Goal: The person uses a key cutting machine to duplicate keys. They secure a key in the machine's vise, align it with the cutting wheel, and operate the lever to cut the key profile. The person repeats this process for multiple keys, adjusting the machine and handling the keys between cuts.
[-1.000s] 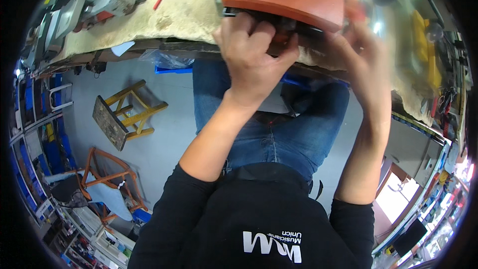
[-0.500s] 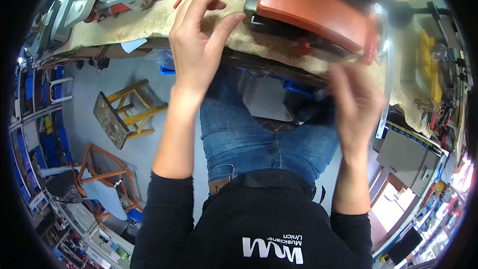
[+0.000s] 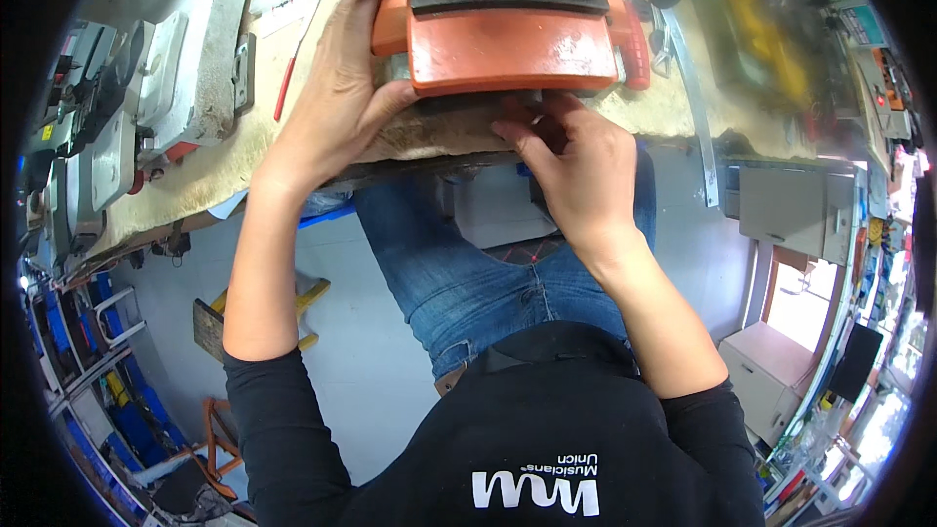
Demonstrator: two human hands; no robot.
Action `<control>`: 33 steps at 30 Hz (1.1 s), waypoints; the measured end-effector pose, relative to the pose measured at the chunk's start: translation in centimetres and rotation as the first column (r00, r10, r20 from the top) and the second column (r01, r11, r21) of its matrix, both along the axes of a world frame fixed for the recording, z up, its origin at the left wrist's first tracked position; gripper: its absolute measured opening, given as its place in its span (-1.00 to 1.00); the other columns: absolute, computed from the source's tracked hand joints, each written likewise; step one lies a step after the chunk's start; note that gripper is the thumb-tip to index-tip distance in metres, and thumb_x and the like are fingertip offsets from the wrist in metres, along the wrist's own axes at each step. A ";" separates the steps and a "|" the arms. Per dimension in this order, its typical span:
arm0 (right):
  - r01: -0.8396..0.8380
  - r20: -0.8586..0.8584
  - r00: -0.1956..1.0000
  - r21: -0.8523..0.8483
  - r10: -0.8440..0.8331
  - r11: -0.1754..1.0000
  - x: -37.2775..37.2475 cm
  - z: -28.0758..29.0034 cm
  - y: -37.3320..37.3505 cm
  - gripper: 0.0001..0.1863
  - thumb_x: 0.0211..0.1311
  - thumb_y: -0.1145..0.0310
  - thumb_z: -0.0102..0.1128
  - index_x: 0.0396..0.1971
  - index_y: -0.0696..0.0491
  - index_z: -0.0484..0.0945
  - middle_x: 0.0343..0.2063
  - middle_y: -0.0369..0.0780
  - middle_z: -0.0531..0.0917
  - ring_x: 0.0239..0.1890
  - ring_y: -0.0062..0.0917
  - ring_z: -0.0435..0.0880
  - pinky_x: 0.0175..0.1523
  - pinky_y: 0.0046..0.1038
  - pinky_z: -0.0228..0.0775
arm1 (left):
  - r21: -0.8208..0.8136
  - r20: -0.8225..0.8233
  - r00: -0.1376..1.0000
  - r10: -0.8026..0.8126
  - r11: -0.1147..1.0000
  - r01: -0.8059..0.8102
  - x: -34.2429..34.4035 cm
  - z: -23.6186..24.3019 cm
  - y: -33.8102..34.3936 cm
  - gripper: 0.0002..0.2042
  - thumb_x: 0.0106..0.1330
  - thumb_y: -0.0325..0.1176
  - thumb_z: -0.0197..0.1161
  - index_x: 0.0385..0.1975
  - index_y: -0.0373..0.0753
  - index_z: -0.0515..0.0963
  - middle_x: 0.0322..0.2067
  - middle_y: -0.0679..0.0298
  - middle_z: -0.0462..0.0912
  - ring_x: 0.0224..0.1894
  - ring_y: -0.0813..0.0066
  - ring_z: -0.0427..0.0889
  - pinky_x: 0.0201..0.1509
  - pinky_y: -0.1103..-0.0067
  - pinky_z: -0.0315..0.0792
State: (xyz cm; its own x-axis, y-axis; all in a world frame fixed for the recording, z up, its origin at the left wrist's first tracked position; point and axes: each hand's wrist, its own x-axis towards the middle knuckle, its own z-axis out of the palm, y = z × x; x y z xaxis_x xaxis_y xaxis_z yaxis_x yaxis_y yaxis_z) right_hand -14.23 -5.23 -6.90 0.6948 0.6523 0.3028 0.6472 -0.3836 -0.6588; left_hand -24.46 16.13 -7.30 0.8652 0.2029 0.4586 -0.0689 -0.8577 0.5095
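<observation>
Block (image 3: 512,51), orange beneath a black top, is set near the worktop's (image 3: 220,164) near edge, its left corner touched by the spread grip of the left hand (image 3: 337,88). Fingers of the right hand (image 3: 586,161) are curled below its near face, anything pinched being impossible to tell; fingertips could be nipped if it were shifted.
</observation>
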 end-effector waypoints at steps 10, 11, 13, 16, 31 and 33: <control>0.028 0.075 0.997 -0.063 -0.024 0.998 3.5 0.7 -0.3 -0.67 -0.02 0.18 0.40 -0.51 0.15 0.56 -0.70 -0.20 0.60 -0.63 -0.36 0.62 -0.46 -0.36 0.43 | 0.189 0.100 0.986 0.132 0.971 -0.150 2.5 -0.1 -3.4 -0.26 0.25 -0.02 0.19 0.34 -0.28 0.10 0.28 0.01 0.21 0.37 0.05 0.11 0.46 0.13 -0.21; 0.037 0.088 0.996 -0.087 -0.029 0.996 3.5 1.0 -0.4 -0.67 -0.02 0.18 0.40 -0.50 0.14 0.55 -0.70 -0.20 0.59 -0.64 -0.36 0.61 -0.46 -0.36 0.43 | 0.228 0.072 0.989 0.131 0.963 -0.145 2.5 0.0 -3.1 -0.26 0.26 0.01 0.18 0.33 -0.27 0.11 0.28 0.02 0.21 0.36 0.04 0.12 0.46 0.12 -0.22; 0.065 0.137 0.989 -0.074 -0.054 0.995 3.5 0.4 -0.7 -0.67 -0.02 0.18 0.40 -0.51 0.14 0.53 -0.70 -0.20 0.58 -0.64 -0.35 0.61 -0.47 -0.36 0.42 | 0.281 0.050 0.989 0.136 0.949 -0.145 2.5 0.2 -2.9 -0.28 0.27 0.01 0.17 0.33 -0.27 0.14 0.27 0.03 0.23 0.35 0.04 0.16 0.45 0.13 -0.17; 0.094 0.238 0.967 -0.011 -0.089 0.995 2.4 0.0 -1.5 -0.70 -0.06 0.22 0.39 -0.58 0.08 0.46 -0.75 -0.23 0.49 -0.67 -0.37 0.54 -0.51 -0.37 0.37 | 0.217 -0.084 0.983 0.165 0.966 -0.144 2.6 3.2 -3.7 -0.36 0.20 -0.26 0.26 0.23 -0.42 0.19 0.19 -0.11 0.33 0.21 -0.03 0.34 0.27 0.19 0.19; -0.032 0.092 0.995 0.082 0.025 0.996 0.9 1.7 -6.1 -0.76 -0.05 0.46 0.45 -0.34 0.11 0.63 -0.62 -0.27 0.54 -0.59 -0.57 0.53 -0.48 -0.57 0.32 | 0.066 0.421 0.893 0.159 0.977 -0.204 -1.9 0.2 -6.8 -0.73 -0.07 -0.49 0.45 -0.30 -0.22 0.67 -0.42 0.24 0.58 -0.37 0.32 0.55 -0.27 0.48 0.43; -0.198 0.242 0.955 0.093 0.171 0.976 2.1 3.6 -5.8 -0.75 -0.06 0.55 0.43 -0.31 0.15 0.63 -0.60 -0.27 0.55 -0.58 -0.61 0.52 -0.47 -0.61 0.31 | 0.094 0.384 0.914 0.127 0.980 -0.176 -2.6 0.4 -8.3 -0.75 -0.13 -0.47 0.46 -0.38 -0.19 0.67 -0.51 0.34 0.53 -0.46 0.40 0.49 -0.38 0.51 0.32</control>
State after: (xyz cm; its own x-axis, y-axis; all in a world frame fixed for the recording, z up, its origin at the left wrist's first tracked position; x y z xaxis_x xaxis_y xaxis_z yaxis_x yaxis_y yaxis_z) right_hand -12.11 -11.05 -3.29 0.4681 0.7138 0.5210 0.8391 -0.1742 -0.5153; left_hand -27.03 7.87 -6.88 0.5884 0.2383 0.7727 -0.0983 -0.9274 0.3609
